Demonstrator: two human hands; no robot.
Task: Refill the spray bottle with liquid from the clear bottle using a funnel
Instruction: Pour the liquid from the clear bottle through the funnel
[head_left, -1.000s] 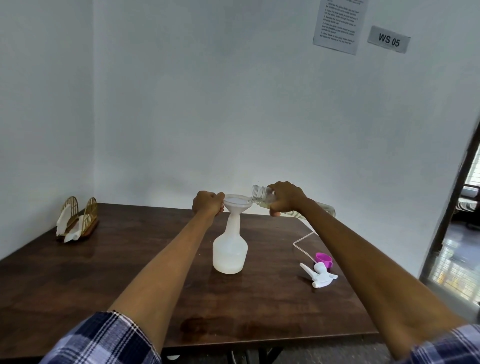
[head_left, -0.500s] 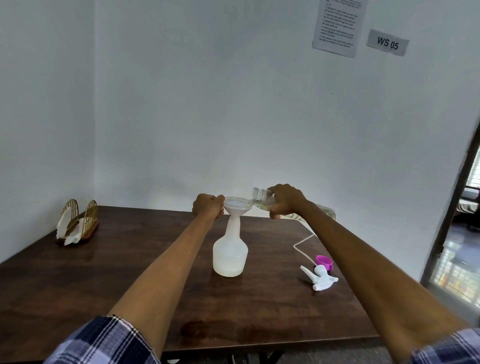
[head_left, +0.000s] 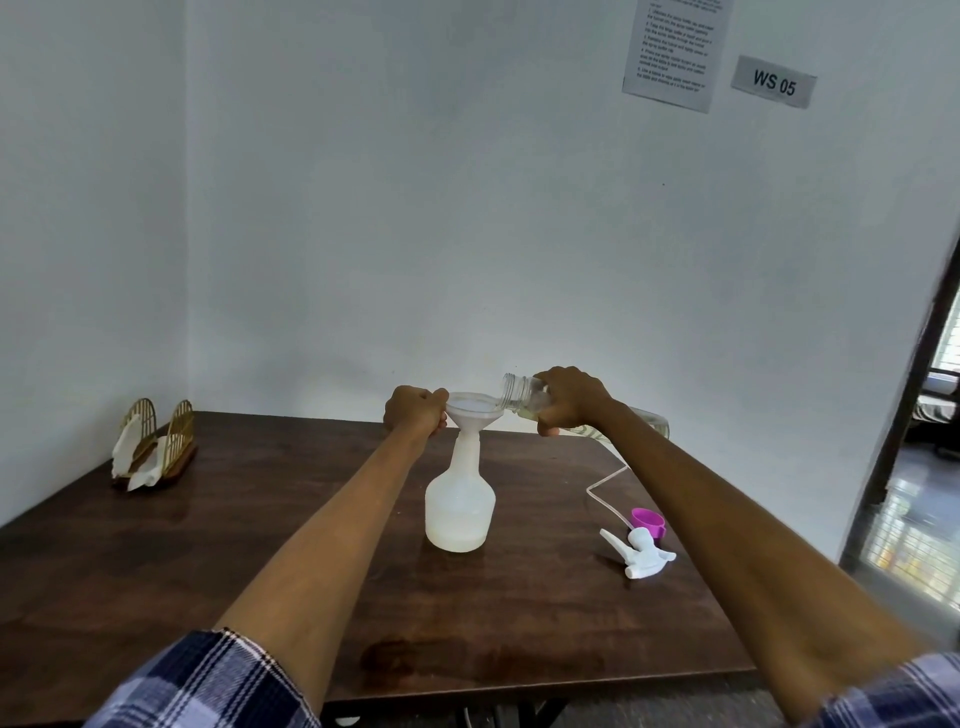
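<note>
On the dark wooden surface (head_left: 260, 519) a translucent white spray bottle (head_left: 460, 506) stands upright near the middle, its rounded body pale and cloudy, with a lighter band low inside that may be liquid, though the level is hard to read. A white funnel (head_left: 474, 413) sits in the bottle's narrow neck, its wide mouth facing up. The left hand (head_left: 415, 413) is curled around the left rim of the funnel, fingers wrapped at the edge, thumb side toward the cone. The right hand (head_left: 571, 402) grips the clear bottle (head_left: 524, 394) around its shoulder, fingers curled over the top and thumb underneath; the bottle lies nearly horizontal, tilted with its open threaded mouth just above the funnel's right rim, while its base reaches back past the wrist toward the wall. A little yellowish liquid shows inside near the hand; whether any stream is falling into the funnel cannot be made out. To the right of the spray bottle, well apart from it, the white trigger sprayer head (head_left: 641, 551) lies on its side with its thin clear dip tube (head_left: 602, 480) curving away behind it, and a purple cap (head_left: 648, 521) sits just beside it. At the far left stands a golden wire napkin holder (head_left: 156, 447) with white napkins. Plaid sleeves (head_left: 208, 686) show at the bottom edge.
</note>
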